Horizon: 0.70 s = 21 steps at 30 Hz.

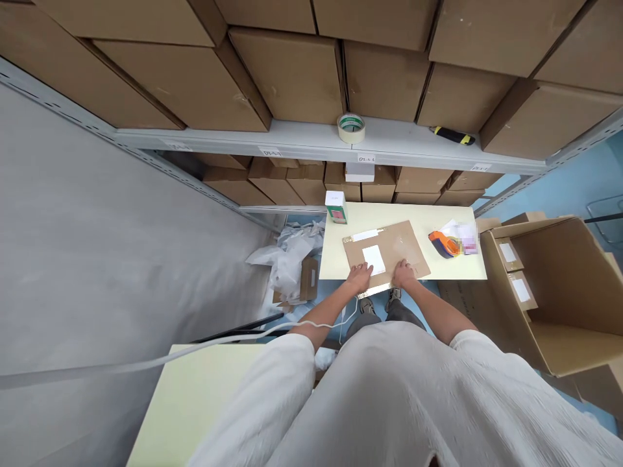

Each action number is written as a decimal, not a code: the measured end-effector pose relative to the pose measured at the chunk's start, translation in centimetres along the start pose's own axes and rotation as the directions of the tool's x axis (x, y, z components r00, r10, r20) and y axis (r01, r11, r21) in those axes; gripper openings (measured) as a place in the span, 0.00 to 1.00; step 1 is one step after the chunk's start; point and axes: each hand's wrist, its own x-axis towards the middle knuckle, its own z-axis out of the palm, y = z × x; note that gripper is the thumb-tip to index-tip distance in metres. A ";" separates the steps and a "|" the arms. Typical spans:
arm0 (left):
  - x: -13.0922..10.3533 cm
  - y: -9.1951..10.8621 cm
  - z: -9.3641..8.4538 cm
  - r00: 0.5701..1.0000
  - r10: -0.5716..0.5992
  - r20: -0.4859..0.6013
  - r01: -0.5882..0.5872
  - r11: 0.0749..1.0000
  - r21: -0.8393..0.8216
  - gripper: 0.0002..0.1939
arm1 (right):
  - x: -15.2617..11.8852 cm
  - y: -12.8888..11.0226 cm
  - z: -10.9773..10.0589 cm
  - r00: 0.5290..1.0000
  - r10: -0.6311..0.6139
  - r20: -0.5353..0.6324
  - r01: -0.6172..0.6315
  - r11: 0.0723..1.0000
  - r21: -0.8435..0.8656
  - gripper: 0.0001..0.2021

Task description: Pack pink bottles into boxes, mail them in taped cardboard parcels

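A flat brown cardboard piece [402, 246] lies at a slant on the pale yellow table [457, 269], its near edge past the table's front edge. It bears a white label [374, 259] and light strips along two edges. My left hand [360, 277] rests on its near left part, fingers spread beside the label. On the near right part lies my right hand [403, 273], its fingers apart and flat on the cardboard. An orange and blue tape dispenser [444, 244] sits to the right, and a small white and green box [336, 207] stands at the back left.
Shelves ahead hold brown boxes [292, 78], a tape roll [351, 128] and a yellow and black cutter [452, 135]. A large open carton [574, 285] stands at the right. White plastic bags [292, 259] lie left of the table. A white cable [219, 340] crosses my left forearm.
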 end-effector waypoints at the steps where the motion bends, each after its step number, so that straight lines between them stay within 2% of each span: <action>1: 0.1 0.1 0.0 1.000 -0.007 0.024 0.007 1.000 -0.001 0.38 | -0.1 -0.1 0.2 1.000 0.012 0.007 -0.012 1.000 0.003 0.47; 7: 1.8 -0.4 -1.0 0.986 -0.032 0.162 0.033 0.999 -0.007 0.46 | -0.5 0.7 0.5 1.000 0.005 -0.012 -0.005 1.000 -0.014 0.45; 16: 5.3 -2.1 -2.1 0.997 -0.019 0.075 0.023 0.999 -0.048 0.48 | 0.9 2.8 -1.1 0.998 -0.044 -0.047 0.047 0.997 0.058 0.40; 21: 7.2 -3.6 -4.0 0.997 -0.034 0.073 0.038 0.998 -0.059 0.50 | 2.6 3.8 -2.9 0.997 -0.071 -0.034 0.074 0.991 0.113 0.36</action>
